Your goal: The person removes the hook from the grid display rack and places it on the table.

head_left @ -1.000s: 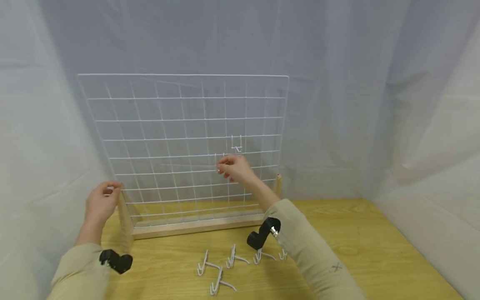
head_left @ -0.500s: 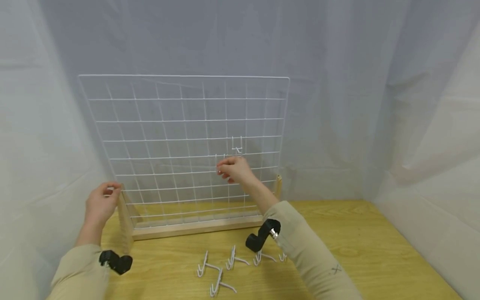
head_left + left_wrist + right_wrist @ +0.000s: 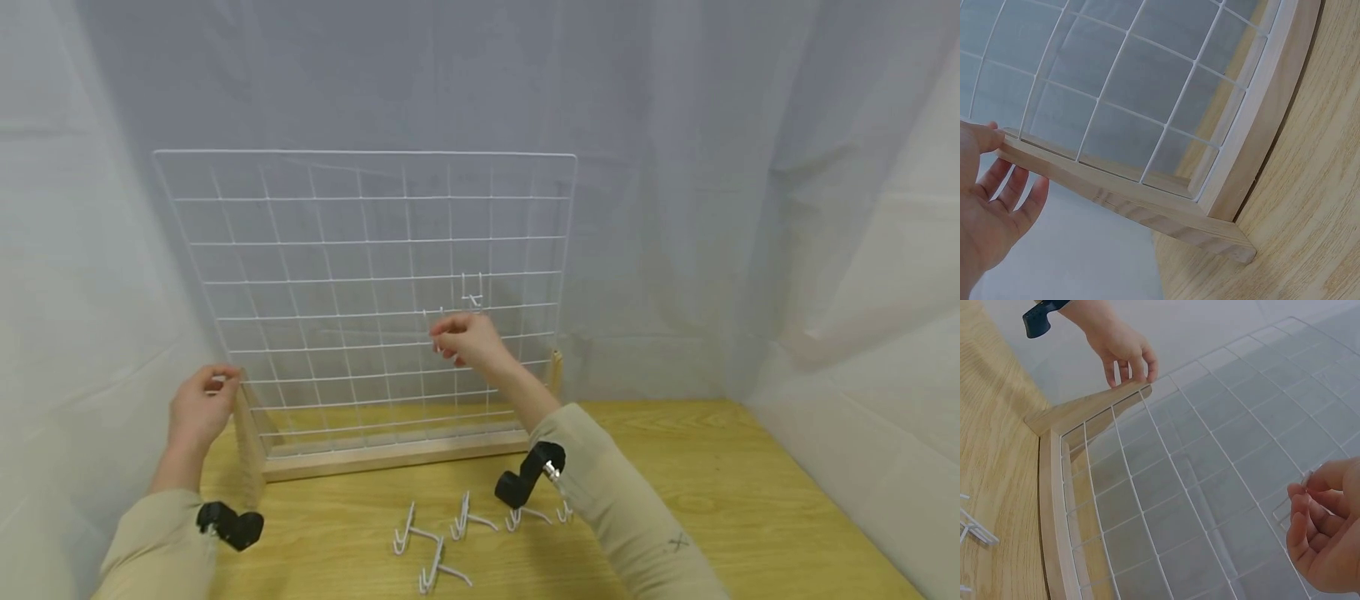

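Note:
A white wire grid panel (image 3: 365, 152) stands upright in a wooden stand (image 3: 397, 457). My left hand (image 3: 202, 408) grips the top of the stand's left upright (image 3: 1172, 228), thumb on one side and fingers on the other. At the middle right of the grid, my right hand (image 3: 471, 340) pinches a white wire hook (image 3: 1275, 512) between thumb and fingers. Its two prongs show at a horizontal wire, while the fingers cover most of the rest. Just above and right of that hand, another white hook (image 3: 472, 297) hangs on the grid.
Several loose white wire hooks (image 3: 462, 518) lie on the wood-grain table (image 3: 712, 475) in front of the stand, one partly behind the right sleeve (image 3: 622, 508). Pale sheeting (image 3: 675, 208) surrounds the table at the back and sides. Black camera mounts (image 3: 517, 487) jut from both wrists.
My right hand and the hook in it have shifted slightly left along the grid. My left hand keeps its hold on the upright, and the loose hooks lie where they were.

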Available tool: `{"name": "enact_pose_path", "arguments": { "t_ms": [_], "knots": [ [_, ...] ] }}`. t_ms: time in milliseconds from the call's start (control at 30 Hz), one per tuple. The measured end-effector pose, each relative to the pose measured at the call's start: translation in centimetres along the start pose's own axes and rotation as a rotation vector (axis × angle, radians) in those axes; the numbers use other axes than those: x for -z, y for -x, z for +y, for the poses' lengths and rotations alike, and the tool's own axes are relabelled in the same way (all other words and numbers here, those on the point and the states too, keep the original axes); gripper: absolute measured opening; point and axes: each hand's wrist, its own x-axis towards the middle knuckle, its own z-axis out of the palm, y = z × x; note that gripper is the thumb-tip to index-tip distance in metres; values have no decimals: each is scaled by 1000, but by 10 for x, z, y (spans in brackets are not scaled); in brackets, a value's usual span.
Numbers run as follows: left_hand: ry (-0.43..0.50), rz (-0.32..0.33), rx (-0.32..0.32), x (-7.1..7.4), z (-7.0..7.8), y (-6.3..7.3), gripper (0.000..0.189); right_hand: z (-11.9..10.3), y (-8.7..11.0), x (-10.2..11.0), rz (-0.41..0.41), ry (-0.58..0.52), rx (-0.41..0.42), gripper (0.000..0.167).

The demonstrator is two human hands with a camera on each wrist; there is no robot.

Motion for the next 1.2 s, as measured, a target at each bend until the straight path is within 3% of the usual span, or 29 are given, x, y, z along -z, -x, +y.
{"name": "enact_pose_path", "arguments": {
  "t_ms": [633,1200],
  "knots": [
    [12,-7,9,-2,3,-1,37,23,17,17,-98,10,38,16],
    [5,-22,15,0,2,-1,38,49,37,35,-161,71,5,19]
  ]
}}
